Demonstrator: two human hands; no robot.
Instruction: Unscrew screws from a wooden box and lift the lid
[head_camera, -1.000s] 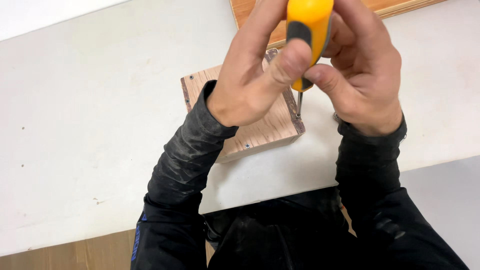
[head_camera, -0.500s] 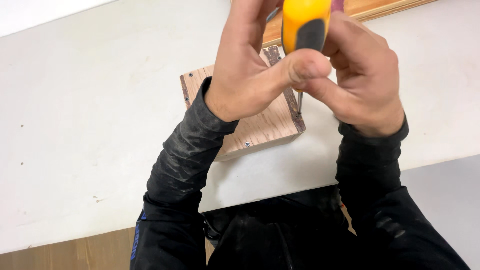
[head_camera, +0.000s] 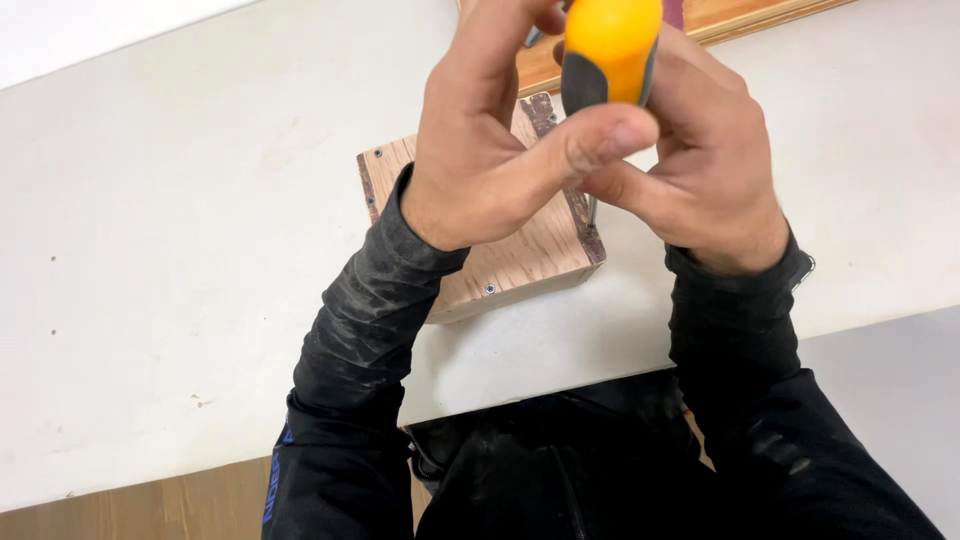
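Observation:
A screwdriver with a yellow and grey handle (head_camera: 608, 55) stands upright over the right edge of a small wooden block (head_camera: 520, 258). My left hand (head_camera: 490, 150) and my right hand (head_camera: 700, 170) both wrap around the handle from either side, thumbs meeting below it. The shaft and tip are mostly hidden behind my fingers. The block lies flat on a white table (head_camera: 180, 260) and has small screws at its corners, such as one near the front edge (head_camera: 489, 289).
A longer wooden board (head_camera: 740, 20) lies along the table's far edge, behind my hands. The table's near edge runs across the bottom, with wooden floor (head_camera: 130, 510) showing at lower left. My black sleeves cover both forearms.
The screwdriver handle has turned between my hands, and my fingers have shifted their hold on it. The block has stayed in place.

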